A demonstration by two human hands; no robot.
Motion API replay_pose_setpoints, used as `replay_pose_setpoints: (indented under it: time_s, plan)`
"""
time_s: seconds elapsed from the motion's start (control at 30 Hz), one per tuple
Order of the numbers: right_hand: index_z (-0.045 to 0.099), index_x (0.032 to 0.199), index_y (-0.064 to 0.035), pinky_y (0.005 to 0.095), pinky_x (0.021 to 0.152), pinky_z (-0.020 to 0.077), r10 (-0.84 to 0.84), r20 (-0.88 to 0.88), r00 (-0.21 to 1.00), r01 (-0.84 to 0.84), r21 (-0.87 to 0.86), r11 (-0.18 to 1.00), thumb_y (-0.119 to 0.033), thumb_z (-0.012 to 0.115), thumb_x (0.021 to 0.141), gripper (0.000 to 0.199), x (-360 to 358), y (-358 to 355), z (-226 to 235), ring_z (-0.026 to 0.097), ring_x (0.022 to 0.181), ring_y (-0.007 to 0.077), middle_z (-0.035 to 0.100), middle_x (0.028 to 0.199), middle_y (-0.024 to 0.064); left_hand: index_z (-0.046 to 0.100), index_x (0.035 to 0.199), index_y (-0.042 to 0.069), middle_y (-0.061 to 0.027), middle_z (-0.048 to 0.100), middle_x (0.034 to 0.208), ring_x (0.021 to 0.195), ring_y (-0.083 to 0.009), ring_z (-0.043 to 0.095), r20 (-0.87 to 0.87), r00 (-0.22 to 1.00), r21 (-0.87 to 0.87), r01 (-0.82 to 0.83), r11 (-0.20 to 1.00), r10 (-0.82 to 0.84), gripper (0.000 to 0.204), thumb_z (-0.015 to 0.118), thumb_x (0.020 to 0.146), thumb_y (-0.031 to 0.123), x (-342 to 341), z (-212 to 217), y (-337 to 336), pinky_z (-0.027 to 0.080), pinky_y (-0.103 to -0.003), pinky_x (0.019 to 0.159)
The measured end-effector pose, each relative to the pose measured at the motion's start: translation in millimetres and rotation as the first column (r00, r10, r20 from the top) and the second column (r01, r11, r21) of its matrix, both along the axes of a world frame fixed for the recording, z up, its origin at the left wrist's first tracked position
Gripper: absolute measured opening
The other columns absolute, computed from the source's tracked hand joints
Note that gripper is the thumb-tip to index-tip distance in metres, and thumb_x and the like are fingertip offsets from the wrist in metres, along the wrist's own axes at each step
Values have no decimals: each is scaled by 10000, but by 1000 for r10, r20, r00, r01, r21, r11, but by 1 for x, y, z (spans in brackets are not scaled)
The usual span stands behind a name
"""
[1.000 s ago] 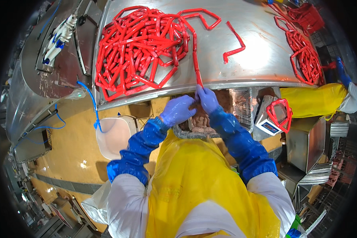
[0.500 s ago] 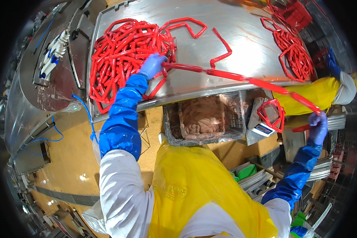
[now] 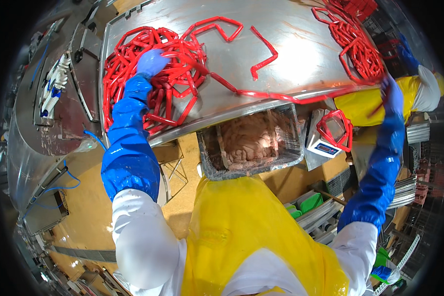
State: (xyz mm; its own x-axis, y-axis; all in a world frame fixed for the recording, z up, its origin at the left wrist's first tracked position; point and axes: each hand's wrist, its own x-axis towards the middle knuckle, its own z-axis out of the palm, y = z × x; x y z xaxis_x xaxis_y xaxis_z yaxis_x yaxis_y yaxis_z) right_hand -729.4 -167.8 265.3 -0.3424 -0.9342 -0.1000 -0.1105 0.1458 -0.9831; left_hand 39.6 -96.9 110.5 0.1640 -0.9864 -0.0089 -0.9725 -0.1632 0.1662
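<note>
A string of red sausages point(image 3: 276, 95) runs slackly along the near edge of the metal table, between my two gloved hands. On the left, my left hand point(image 3: 152, 62) is closed on the string, over a big heap of linked red sausages point(image 3: 155, 91); its fingertips are partly hidden. At the far right, past the table's near edge, my right hand point(image 3: 392, 97) grips the string, somewhat smeared by motion. A short red length hangs below it. A separate short piece of sausage string point(image 3: 265, 60) lies mid-table.
A second sausage heap point(image 3: 357, 54) lies at the table's right. Below the edge stand a grey crate point(image 3: 205, 157) of pinkish-brown meat paste and a scale point(image 3: 324, 149) bearing a few red links. Someone in a yellow apron point(image 3: 404, 93) works at the right. A steel machine point(image 3: 66, 113) stands left.
My left hand has moved up and left, further over the heap. My right hand has risen toward the table's right corner, and the string between them has gone from taut to sagging.
</note>
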Motion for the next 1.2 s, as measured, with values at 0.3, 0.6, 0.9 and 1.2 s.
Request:
replay_pose_setpoints:
  time_s: [0.3,0.6,0.9,1.2]
  plan:
    - [681,1043,-116,185,495,387,762,-122,635,-772,-97,628,-419,472,984,372,346,78,-1,545,638,48,625,811,-21,635,1145,59,-201,688,1056,978,-354,668,-136,925,339,380,860,-355,429,614,895,407,-122,-63,39,509,-454,833]
    - [651,880,-103,231,471,431,571,554,606,-795,445,412,-373,477,984,338,424,155,-248,543,546,87,619,708,-8,622,817,57,-27,591,720,702,-164,563,-945,-100,243,422,873,311,401,463,1022,364,-165,-113,104,450,-300,720]
    - [613,1075,-75,521,777,493,721,-675,154,-715,428,553,-290,470,976,276,369,242,-365,628,954,411,665,1016,161,604,1008,93,46,507,611,450,-69,382,-771,-274,509,278,815,575,448,473,1001,522,-132,-109,108,312,-259,433]
    - [658,1145,-71,411,898,523,730,-331,598,-774,-475,419,-134,700,754,399,437,89,-254,629,1070,356,659,1129,191,684,944,-8,-83,673,834,766,-127,583,-810,562,-166,53,985,-167,246,596,967,221,-152,-103,98,464,-326,629]
